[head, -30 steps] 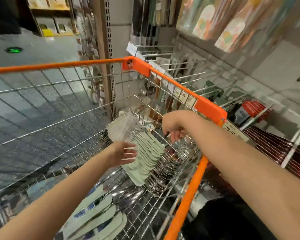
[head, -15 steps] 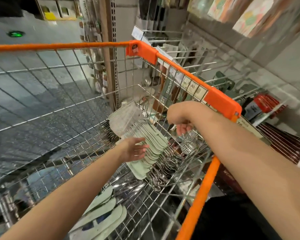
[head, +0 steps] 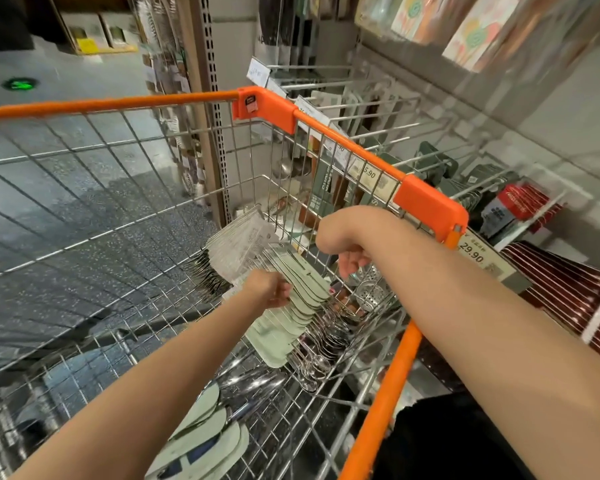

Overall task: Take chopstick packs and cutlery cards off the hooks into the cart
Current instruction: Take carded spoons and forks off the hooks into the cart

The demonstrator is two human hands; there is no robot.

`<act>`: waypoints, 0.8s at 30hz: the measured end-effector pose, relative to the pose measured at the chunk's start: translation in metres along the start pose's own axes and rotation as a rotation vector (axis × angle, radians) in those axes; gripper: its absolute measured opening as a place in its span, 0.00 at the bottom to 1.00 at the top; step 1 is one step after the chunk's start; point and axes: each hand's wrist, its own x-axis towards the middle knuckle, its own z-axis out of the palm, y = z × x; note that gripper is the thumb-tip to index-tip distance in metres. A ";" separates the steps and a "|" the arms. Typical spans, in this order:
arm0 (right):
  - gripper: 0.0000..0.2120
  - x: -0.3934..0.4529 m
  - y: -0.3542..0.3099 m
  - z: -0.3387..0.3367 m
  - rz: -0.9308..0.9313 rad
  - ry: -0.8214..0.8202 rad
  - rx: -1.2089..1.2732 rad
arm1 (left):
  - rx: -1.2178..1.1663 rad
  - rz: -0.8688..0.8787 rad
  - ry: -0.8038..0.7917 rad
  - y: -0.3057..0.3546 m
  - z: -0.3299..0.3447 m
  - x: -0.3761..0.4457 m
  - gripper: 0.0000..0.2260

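Pale green cutlery cards (head: 302, 299), fanned in a thick bundle with their steel spoons and forks pointing down, lay inside the wire cart (head: 94, 209) against its right-hand side. The left hand (head: 269, 289) had its fingers curled round the bundle's near edge, gripping it from the left. The right hand (head: 352, 259) reached in over the orange rim (head: 426, 202), bent at the wrist just to the right of the bundle's top; its fingers hung downward, and whether they held anything could not be told. A small perforated metal strainer (head: 371, 292) sat just below that hand. More green cards (head: 205, 441) lay on the cart floor nearer the person. Beyond the rim, dark red chopstick packs (head: 565, 289) lay on the shelf beside a price tag (head: 478, 254)
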 end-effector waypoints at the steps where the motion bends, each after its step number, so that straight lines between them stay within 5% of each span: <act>1: 0.25 0.000 0.000 0.000 0.003 -0.002 -0.006 | 0.016 0.023 0.026 -0.003 0.001 0.000 0.10; 24: 0.24 0.005 -0.006 -0.002 -0.041 0.002 0.020 | -0.340 0.119 0.157 -0.028 0.004 -0.004 0.11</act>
